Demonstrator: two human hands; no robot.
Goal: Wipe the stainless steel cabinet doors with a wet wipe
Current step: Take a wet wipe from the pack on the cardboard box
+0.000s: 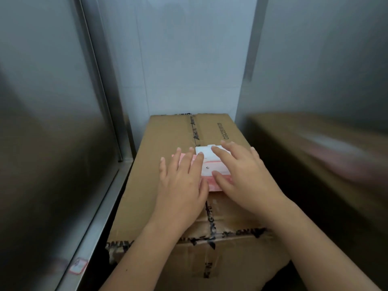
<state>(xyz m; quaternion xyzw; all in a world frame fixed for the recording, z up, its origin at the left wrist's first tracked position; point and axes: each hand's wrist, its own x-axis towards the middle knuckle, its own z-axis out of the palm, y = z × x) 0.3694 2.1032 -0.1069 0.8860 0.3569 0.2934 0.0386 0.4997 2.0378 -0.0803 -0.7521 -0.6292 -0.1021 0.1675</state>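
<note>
while the wet wipe pack [206, 164] lies on the cardboard box [168, 133] between the cabinet doors [52, 101], the left hand [180, 181] lies flat on it and the right hand [241, 171] rests straight-fingered on its white lid [204, 152], seemingly shut; a careless tug could slide the pack off.

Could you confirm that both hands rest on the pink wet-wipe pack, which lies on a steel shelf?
Not quite: the head view shows the wet-wipe pack lying on a cardboard box, not a steel shelf. The left hand and right hand do rest on it.
</note>
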